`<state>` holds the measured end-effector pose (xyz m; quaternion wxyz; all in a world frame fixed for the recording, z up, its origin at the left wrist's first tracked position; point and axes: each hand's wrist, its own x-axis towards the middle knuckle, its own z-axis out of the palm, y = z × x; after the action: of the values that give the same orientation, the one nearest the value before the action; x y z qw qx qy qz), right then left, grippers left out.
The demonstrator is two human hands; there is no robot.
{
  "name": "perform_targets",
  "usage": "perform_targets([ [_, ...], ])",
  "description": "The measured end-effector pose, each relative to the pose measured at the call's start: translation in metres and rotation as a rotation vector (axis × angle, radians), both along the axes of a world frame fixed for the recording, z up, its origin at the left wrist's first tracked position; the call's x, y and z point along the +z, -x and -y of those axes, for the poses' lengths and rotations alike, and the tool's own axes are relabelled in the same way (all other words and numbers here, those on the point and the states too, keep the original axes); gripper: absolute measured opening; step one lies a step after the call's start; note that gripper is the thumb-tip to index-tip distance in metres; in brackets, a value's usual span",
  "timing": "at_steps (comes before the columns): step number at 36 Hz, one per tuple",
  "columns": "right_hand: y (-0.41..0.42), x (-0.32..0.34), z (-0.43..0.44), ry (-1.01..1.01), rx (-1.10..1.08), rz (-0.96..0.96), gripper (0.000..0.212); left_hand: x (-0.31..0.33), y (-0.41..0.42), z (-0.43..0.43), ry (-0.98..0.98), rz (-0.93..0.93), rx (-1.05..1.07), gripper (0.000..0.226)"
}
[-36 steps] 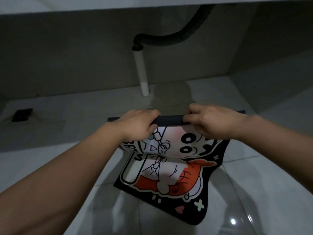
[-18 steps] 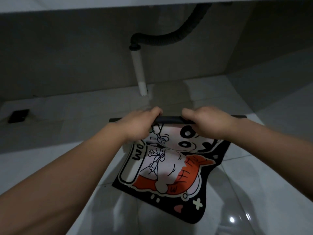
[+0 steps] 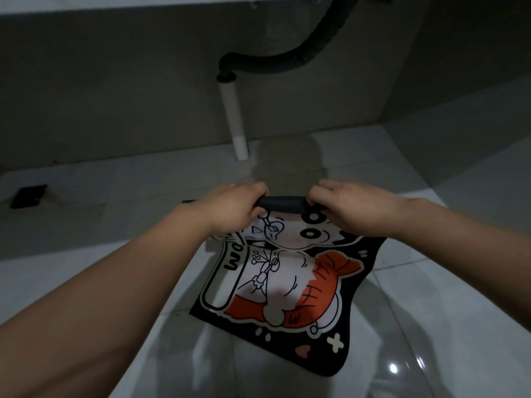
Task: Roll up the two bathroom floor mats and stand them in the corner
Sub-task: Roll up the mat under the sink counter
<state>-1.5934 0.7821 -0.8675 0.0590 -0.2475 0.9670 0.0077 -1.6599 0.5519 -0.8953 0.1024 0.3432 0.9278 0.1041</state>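
A black floor mat (image 3: 290, 285) with a white, pink and orange cartoon print lies on the pale tiled floor in the middle of the head view. Its far edge is curled into a tight black roll (image 3: 283, 203). My left hand (image 3: 234, 209) grips the roll's left part and my right hand (image 3: 355, 209) grips its right part, fingers wrapped over the top. The printed face curves up from the floor into the roll. Only one mat is in view.
A white drain pipe (image 3: 234, 122) with a black corrugated hose (image 3: 290, 61) stands against the grey back wall just beyond the roll. A dark floor drain (image 3: 28, 195) sits far left. The walls meet in a corner at the right (image 3: 393, 110).
The roll has grown thicker and taken in more of the print, and less of the mat lies flat. Both hands stay closed on the roll.
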Motion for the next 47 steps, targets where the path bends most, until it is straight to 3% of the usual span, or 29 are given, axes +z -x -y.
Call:
perform_targets([
  [3,0.001,0.003,0.002,0.064,-0.089,0.055,0.034,0.005,-0.003,-0.003,0.045,-0.086,0.013,0.016],
  [9,0.006,0.001,0.002,0.127,-0.144,0.023,0.020,0.002,-0.003,-0.006,0.015,-0.069,0.052,0.026],
  [15,0.004,-0.002,0.001,-0.051,-0.041,-0.081,0.021,-0.001,-0.004,0.001,-0.024,-0.116,-0.046,0.056],
  [18,0.002,-0.002,-0.002,-0.022,0.054,-0.129,0.032,0.000,-0.005,0.000,-0.058,-0.081,-0.087,0.040],
  [25,0.004,-0.009,-0.005,0.019,0.060,-0.167,0.024,0.002,-0.002,-0.002,-0.018,-0.124,0.003,0.014],
  [30,0.004,-0.001,0.003,0.092,-0.072,-0.096,0.049,0.001,-0.006,-0.010,0.045,-0.163,0.046,0.017],
  [34,0.008,-0.003,0.008,0.080,-0.104,-0.015,0.025,0.001,-0.007,-0.014,-0.009,-0.058,0.075,0.025],
  [36,0.008,-0.006,0.010,0.035,-0.162,0.021,0.025,0.001,-0.007,-0.014,0.011,-0.091,0.032,0.033],
  [38,0.007,-0.010,0.012,-0.080,-0.079,-0.046,0.029,0.003,-0.007,-0.014,0.054,-0.098,0.009,0.051],
  [40,0.004,-0.013,0.013,-0.170,0.070,-0.162,0.039,0.009,-0.007,-0.016,0.118,0.003,0.040,0.054],
  [43,0.004,-0.014,0.013,-0.210,0.203,-0.316,0.053,0.015,-0.005,-0.019,0.108,0.275,0.125,0.043],
  [44,0.006,-0.015,0.013,-0.216,0.215,-0.340,0.053,0.016,-0.006,-0.020,0.084,0.287,0.140,0.036],
  [47,0.013,-0.013,0.013,-0.193,0.187,-0.311,0.048,0.012,-0.010,-0.020,0.098,0.007,0.115,0.020],
])
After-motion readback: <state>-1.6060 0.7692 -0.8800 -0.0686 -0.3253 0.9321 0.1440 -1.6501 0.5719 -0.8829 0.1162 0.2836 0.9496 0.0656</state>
